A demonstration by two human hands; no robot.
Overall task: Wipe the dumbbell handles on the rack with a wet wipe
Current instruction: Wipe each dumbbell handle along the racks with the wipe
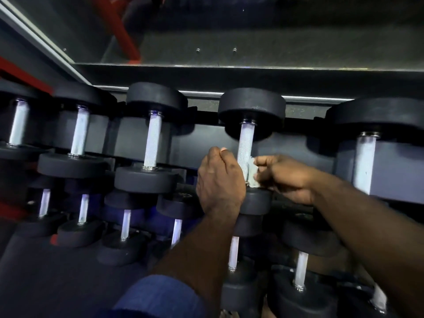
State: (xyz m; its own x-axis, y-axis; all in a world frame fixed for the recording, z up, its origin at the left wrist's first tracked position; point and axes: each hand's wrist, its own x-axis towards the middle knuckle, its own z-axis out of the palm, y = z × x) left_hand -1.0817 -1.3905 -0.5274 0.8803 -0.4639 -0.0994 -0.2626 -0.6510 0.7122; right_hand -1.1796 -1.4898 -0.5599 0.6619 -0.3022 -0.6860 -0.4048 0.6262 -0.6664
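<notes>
A dumbbell with black round heads lies on the top tier of the rack, its knurled silver handle (245, 145) at centre. My left hand (219, 180) curls round the lower part of that handle from the left. My right hand (284, 175) pinches a small white wet wipe (252, 174) against the handle's lower right side, just above the near head (255, 200). The far head (251, 111) sits against the rack's back rail.
More dumbbells line the top tier: one handle (152, 141) to the left, a thick one (366, 161) to the right. A lower tier holds several smaller dumbbells (125, 223). A mirror with a metal frame (229, 66) stands behind the rack.
</notes>
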